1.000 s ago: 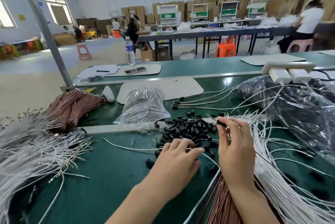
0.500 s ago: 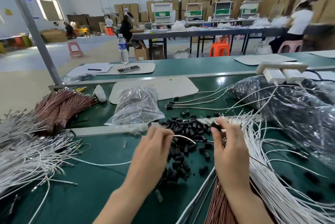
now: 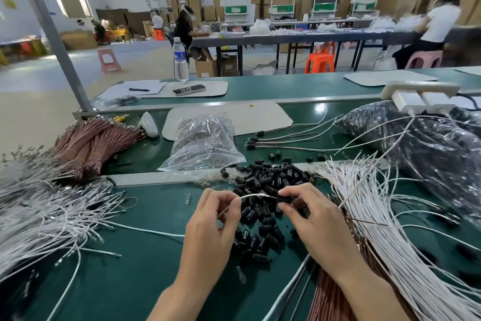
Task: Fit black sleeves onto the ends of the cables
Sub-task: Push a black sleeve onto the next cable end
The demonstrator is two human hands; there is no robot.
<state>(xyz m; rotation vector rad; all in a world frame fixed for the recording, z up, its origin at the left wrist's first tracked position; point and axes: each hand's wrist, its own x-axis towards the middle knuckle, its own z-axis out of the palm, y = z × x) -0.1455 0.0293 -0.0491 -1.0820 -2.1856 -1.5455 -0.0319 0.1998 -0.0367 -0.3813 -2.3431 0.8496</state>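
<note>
My left hand (image 3: pixel 212 219) pinches a thin white cable (image 3: pixel 256 195) near its end, a little above the green table (image 3: pixel 130 263). My right hand (image 3: pixel 309 212) pinches a black sleeve (image 3: pixel 285 199) at the tip of that cable. Both hands hover over a heap of loose black sleeves (image 3: pixel 263 190). A fan of white cables (image 3: pixel 385 221) lies to the right of my right hand. Another mass of white cables (image 3: pixel 39 211) sprawls at the left. Several cables with sleeves fitted (image 3: pixel 281 142) lie further back.
A clear bag of small parts (image 3: pixel 203 143) sits behind the sleeve heap. A large dark plastic bag (image 3: pixel 426 149) fills the right. Brown cable bundles lie at back left (image 3: pixel 96 141) and under my right forearm (image 3: pixel 346 292). People work at far tables.
My left hand lifted the white cable off the table and brought its end up and right. My right hand came in with a black sleeve to meet the cable tip.
</note>
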